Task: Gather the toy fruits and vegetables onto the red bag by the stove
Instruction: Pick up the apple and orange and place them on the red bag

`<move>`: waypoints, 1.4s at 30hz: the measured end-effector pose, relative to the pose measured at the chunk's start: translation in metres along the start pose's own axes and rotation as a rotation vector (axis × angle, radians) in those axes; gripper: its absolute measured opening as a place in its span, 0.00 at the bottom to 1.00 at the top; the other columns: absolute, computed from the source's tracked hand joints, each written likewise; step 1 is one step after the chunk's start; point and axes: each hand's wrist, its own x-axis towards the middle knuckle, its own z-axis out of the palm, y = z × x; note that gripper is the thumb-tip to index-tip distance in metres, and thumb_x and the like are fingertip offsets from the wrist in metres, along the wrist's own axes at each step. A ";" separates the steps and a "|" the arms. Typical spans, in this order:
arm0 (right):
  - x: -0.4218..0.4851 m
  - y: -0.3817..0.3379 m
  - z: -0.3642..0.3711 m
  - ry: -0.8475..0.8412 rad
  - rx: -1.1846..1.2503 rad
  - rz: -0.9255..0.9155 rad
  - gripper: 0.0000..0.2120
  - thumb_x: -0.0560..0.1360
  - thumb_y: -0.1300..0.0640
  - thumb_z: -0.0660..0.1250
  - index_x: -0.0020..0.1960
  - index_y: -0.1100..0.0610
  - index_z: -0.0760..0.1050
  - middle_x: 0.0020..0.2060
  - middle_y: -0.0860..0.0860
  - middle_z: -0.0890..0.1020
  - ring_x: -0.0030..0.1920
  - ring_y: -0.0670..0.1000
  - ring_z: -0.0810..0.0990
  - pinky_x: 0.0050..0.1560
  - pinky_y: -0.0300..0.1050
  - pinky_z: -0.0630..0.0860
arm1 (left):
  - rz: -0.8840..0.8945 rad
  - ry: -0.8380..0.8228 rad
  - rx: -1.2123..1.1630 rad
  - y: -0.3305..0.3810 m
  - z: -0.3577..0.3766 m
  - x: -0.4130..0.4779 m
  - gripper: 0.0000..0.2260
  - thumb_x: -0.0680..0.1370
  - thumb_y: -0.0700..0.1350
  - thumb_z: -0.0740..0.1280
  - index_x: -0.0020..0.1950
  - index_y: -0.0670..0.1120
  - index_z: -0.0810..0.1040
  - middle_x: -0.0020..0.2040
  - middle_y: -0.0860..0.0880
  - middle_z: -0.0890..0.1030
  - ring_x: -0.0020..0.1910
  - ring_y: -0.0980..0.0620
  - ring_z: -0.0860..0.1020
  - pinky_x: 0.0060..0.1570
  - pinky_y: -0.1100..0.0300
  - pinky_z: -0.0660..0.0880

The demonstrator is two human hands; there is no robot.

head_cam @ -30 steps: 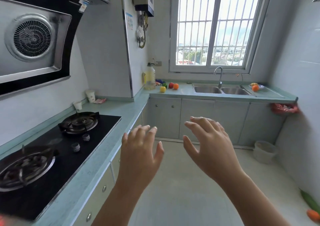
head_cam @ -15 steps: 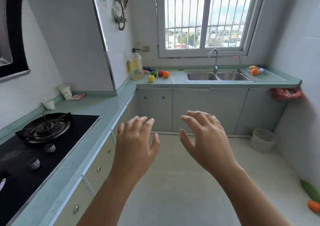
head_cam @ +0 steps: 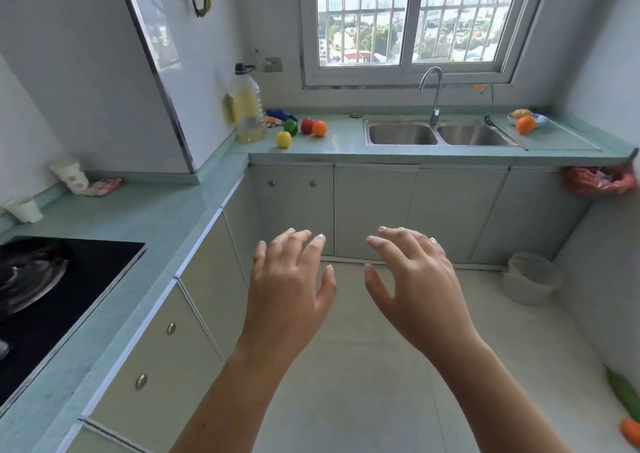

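Hands: our left hand (head_cam: 287,289) and right hand (head_cam: 415,286) hover spread, empty.
Fruits: 4 toy fruits (head_cam: 307,125) well beyond our left hand; likely light, slick; we cup each.

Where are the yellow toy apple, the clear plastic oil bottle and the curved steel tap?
Yellow toy apple (head_cam: 283,139), head view, front.
Clear plastic oil bottle (head_cam: 248,113), head view, body.
Curved steel tap (head_cam: 437,99), head view, upright stem.

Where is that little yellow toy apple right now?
In the head view, the yellow apple sits on the far counter left of the sink, beside the oil bottle, nearest the green toy.
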 end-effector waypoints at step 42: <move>0.490 0.204 0.448 -0.134 0.140 0.035 0.18 0.70 0.50 0.58 0.52 0.58 0.78 0.49 0.55 0.81 0.47 0.60 0.79 0.50 0.57 0.76 | -0.154 -0.097 -0.053 -0.309 0.391 0.448 0.19 0.72 0.50 0.57 0.55 0.41 0.79 0.54 0.43 0.80 0.55 0.42 0.77 0.55 0.39 0.72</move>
